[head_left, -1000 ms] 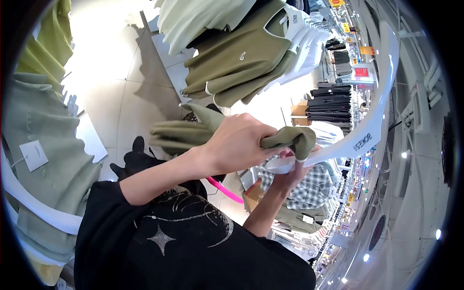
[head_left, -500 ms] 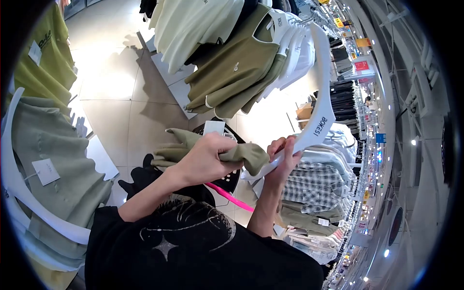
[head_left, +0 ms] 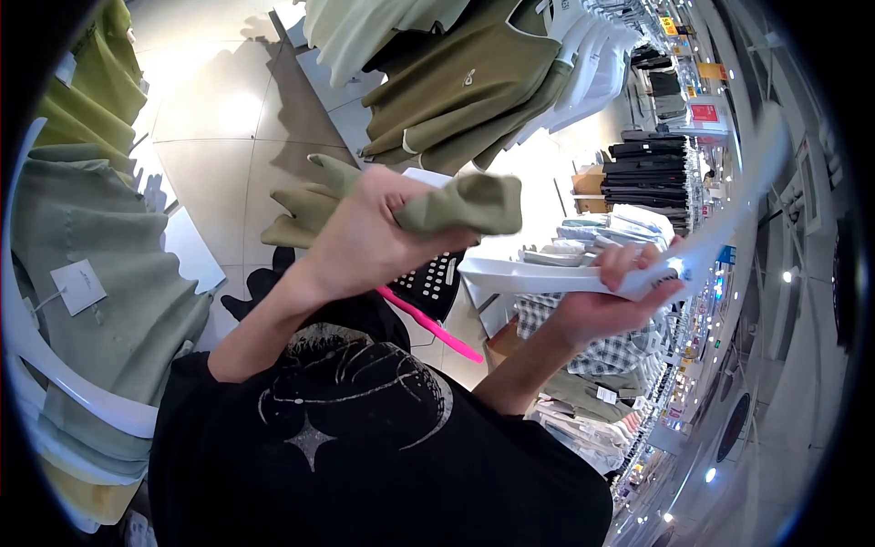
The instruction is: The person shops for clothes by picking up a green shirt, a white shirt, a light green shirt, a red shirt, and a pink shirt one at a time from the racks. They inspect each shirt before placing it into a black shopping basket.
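My left hand [head_left: 365, 228] is closed around a bunched olive-green garment [head_left: 460, 205], whose folded end sticks out past my thumb while loose folds hang behind my wrist. A white card, partly covered, shows behind this hand. My right hand [head_left: 624, 296] grips a white plastic hanger [head_left: 529, 276] near its middle, with the fingers wrapped over it. One arm of the hanger points toward the garment; the other rises to the upper right, blurred. The hanger and the garment are apart.
Below my hands are a black perforated basket [head_left: 436, 287] and a bright pink strip [head_left: 433, 324]. Sage-green clothing [head_left: 87, 219] hangs close on the left. An olive sweatshirt [head_left: 465, 82] hangs ahead. Racks with black clothes [head_left: 647, 173] and a checked shirt [head_left: 592, 342] stand to the right.
My right hand has swung the hanger away to the right, farther from the garment, and turned it. My left hand has risen slightly with the garment still held. The view has shifted a little.
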`<act>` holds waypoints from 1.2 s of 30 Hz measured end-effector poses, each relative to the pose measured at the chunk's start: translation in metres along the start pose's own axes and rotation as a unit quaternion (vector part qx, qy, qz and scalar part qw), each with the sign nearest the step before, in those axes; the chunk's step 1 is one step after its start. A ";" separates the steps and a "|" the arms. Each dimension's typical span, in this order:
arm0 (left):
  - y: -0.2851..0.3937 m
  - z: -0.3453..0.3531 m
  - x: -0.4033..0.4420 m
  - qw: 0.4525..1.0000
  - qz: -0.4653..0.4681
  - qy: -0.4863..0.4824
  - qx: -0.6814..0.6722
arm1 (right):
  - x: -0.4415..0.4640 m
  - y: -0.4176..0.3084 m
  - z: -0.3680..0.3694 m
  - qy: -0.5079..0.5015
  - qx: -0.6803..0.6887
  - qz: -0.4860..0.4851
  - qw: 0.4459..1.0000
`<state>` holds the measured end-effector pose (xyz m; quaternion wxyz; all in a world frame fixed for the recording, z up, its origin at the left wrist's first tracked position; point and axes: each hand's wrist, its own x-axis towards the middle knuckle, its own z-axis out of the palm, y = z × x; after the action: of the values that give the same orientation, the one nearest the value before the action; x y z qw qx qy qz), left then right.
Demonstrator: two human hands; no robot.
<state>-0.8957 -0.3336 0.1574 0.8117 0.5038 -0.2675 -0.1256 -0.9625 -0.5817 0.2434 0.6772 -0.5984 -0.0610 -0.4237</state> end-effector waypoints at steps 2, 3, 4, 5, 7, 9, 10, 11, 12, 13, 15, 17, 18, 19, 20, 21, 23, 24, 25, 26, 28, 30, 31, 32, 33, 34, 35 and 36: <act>0.010 -0.007 0.002 0.998 -0.039 0.006 -0.056 | 0.012 -0.012 0.002 -0.019 0.088 -0.024 0.996; 0.010 -0.011 0.002 0.998 -0.027 0.010 -0.054 | 0.018 -0.017 0.002 -0.034 0.155 -0.029 0.987; 0.009 -0.016 0.002 0.998 -0.016 0.015 -0.053 | 0.025 -0.021 0.001 -0.057 0.237 -0.009 0.970; 0.008 -0.019 0.004 0.998 -0.004 0.019 -0.051 | 0.031 -0.022 0.006 -0.057 0.233 -0.029 0.970; 0.010 -0.025 0.010 0.998 0.028 0.012 -0.058 | 0.041 -0.019 0.016 -0.073 0.295 -0.045 0.952; 0.019 -0.030 0.015 0.997 -0.006 0.009 -0.072 | 0.048 -0.010 0.027 -0.077 0.301 -0.059 0.949; 0.029 -0.029 0.016 0.995 -0.044 0.023 -0.081 | 0.050 -0.001 0.032 -0.124 0.317 -0.049 0.939; 0.040 -0.029 0.016 0.992 -0.063 0.032 -0.101 | 0.050 0.008 0.039 -0.172 0.335 -0.041 0.926; 0.045 -0.031 0.018 0.989 -0.081 0.032 -0.119 | 0.041 0.020 0.053 -0.168 0.336 -0.028 0.926; 0.049 -0.034 0.019 0.987 -0.106 0.059 -0.108 | 0.029 0.032 0.069 -0.166 0.337 -0.015 0.927; 0.058 -0.042 0.020 0.975 -0.161 0.138 -0.060 | 0.017 0.056 0.081 -0.203 0.250 -0.019 0.946; 0.045 -0.064 0.014 0.974 -0.090 0.208 0.008 | 0.010 0.070 0.085 -0.181 0.253 0.028 0.950; 0.051 -0.070 0.020 0.959 -0.144 0.210 -0.121 | 0.008 0.075 0.086 -0.162 0.177 0.014 0.971; 0.065 -0.073 0.026 0.927 -0.191 0.208 -0.248 | 0.005 0.079 0.085 -0.156 0.091 0.029 0.983; 0.078 -0.070 0.027 0.924 -0.140 0.242 -0.262 | 0.000 0.081 0.087 -0.159 0.083 0.061 0.982; 0.083 -0.076 0.028 0.929 -0.093 0.240 -0.267 | -0.005 0.084 0.090 -0.161 0.074 0.093 0.980; 0.087 -0.076 0.016 0.945 0.089 0.183 -0.257 | -0.006 0.096 0.084 -0.185 0.116 0.140 0.966; 0.088 -0.075 0.011 0.940 0.162 0.173 -0.244 | -0.007 0.101 0.082 -0.185 0.116 0.150 0.964; 0.085 -0.069 0.015 0.934 0.200 0.206 -0.211 | -0.007 0.106 0.080 -0.185 0.116 0.158 0.963; 0.088 -0.071 0.014 0.934 0.205 0.202 -0.212 | -0.007 0.108 0.077 -0.175 0.115 0.173 0.962; 0.097 -0.085 0.010 0.939 0.182 0.157 -0.247 | 0.004 0.107 0.072 -0.189 0.172 0.160 0.953; 0.103 -0.102 0.028 0.930 0.009 0.247 -0.273 | 0.026 0.096 0.073 -0.219 0.235 0.109 0.941; 0.105 -0.106 0.031 0.916 -0.036 0.214 -0.338 | 0.039 0.087 0.077 -0.248 0.331 0.123 0.902; 0.103 -0.108 0.031 0.914 -0.046 0.213 -0.342 | 0.055 0.074 0.082 -0.288 0.345 0.097 0.888; 0.101 -0.108 0.030 0.913 -0.058 0.212 -0.345 | 0.066 0.058 0.092 -0.297 0.348 0.076 0.886; 0.102 -0.110 0.028 0.918 -0.065 0.210 -0.331 | 0.079 0.048 0.098 -0.303 0.375 0.060 0.874; 0.103 -0.113 0.026 0.923 -0.071 0.207 -0.317 | 0.090 0.041 0.105 -0.310 0.402 0.044 0.861; 0.103 -0.116 0.024 0.927 -0.078 0.206 -0.303 | 0.095 0.035 0.115 -0.309 0.422 0.028 0.851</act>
<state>-0.8176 -0.2101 0.2151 0.9505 0.2680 -0.0037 -0.1573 -0.8311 -0.5331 0.3049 0.8224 -0.3563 -0.4238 -0.1310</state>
